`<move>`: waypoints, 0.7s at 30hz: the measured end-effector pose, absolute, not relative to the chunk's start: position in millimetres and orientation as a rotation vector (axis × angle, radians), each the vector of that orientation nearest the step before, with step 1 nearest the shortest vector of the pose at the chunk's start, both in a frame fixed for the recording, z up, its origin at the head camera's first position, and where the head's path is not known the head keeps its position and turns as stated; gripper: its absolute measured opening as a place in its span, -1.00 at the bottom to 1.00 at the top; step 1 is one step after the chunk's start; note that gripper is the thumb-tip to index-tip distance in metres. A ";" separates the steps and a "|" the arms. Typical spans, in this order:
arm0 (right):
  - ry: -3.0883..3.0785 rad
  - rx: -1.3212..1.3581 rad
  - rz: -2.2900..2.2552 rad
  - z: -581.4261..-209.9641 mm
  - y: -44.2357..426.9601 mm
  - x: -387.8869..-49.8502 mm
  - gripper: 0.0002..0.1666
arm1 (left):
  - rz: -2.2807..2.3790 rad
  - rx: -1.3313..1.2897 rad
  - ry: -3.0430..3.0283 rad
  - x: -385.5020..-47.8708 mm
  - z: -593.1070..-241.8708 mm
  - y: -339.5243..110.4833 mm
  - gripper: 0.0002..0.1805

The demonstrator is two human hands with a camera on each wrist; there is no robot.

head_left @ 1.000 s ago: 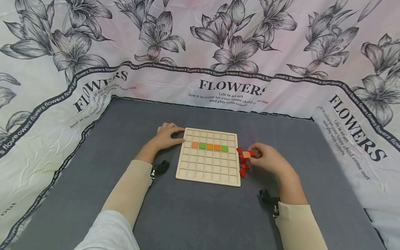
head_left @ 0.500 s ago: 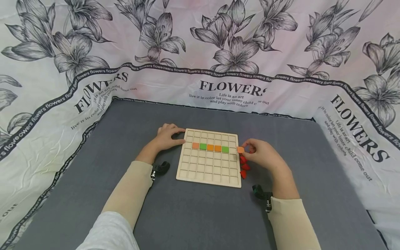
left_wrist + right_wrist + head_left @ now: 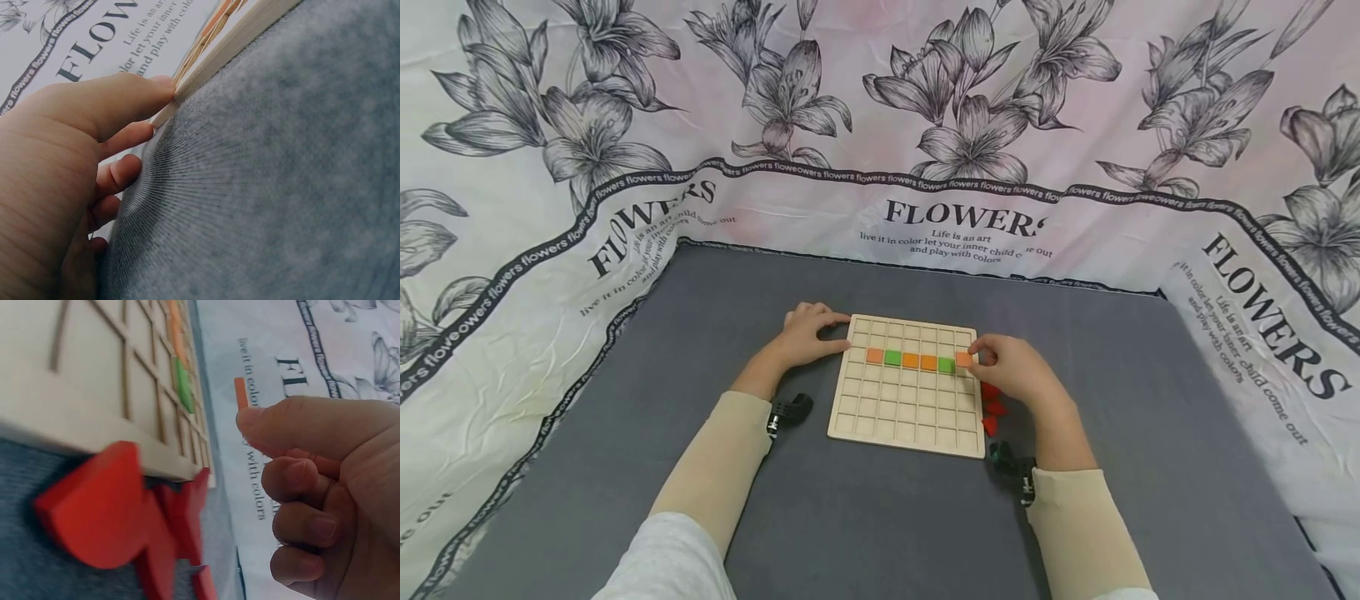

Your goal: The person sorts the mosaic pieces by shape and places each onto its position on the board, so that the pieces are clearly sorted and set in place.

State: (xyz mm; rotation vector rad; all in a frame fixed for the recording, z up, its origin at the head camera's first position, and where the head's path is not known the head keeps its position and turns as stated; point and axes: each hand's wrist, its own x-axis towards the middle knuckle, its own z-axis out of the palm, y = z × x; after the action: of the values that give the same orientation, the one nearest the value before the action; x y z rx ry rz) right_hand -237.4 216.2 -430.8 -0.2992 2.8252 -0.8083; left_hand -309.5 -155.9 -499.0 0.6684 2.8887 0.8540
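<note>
A pale wooden grid board (image 3: pixel 887 412) lies on the grey table. One row holds square tiles: an orange tile (image 3: pixel 875 355) at its left, a green tile (image 3: pixel 892 357), two more orange tiles (image 3: pixel 920 362) and another green tile (image 3: pixel 947 365). My right hand (image 3: pixel 1018 367) pinches an orange square tile (image 3: pixel 240 392) between thumb and index finger, over the board's right column in line with that row. The right wrist view shows this tile raised above the board. My left hand (image 3: pixel 805 336) touches the board's left edge with thumb and index finger, the others loosely bent.
Several red pieces (image 3: pixel 103 512) lie in a small heap against the board's right edge, partly under my right hand in the head view. Floral printed cloth (image 3: pixel 955 217) stands around the back and sides of the table.
My right hand has moved left from the red pieces, carrying the orange tile over the board's right edge to the right column. My left hand has kept its place at the board.
</note>
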 end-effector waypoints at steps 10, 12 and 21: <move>2.814 -0.270 -0.746 -440.7 214.1 -236.3 -0.70 | 0.860 0.671 2.883 -308.0 -499.7 -155.4 -0.35; 2.815 -0.253 -0.735 -442.4 214.7 -237.0 -0.69 | 0.869 0.668 2.878 -307.8 -499.5 -155.2 -0.35; 2.849 -0.232 -0.705 -445.8 216.0 -239.4 -0.68 | 0.882 0.665 2.874 -309.4 -499.8 -154.6 -0.36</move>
State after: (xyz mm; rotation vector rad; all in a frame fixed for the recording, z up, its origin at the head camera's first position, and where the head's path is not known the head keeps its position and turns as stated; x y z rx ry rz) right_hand -239.4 216.0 -445.8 -0.2324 2.8492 -0.7045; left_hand -309.4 -154.6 -499.8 0.6648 2.8739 0.8819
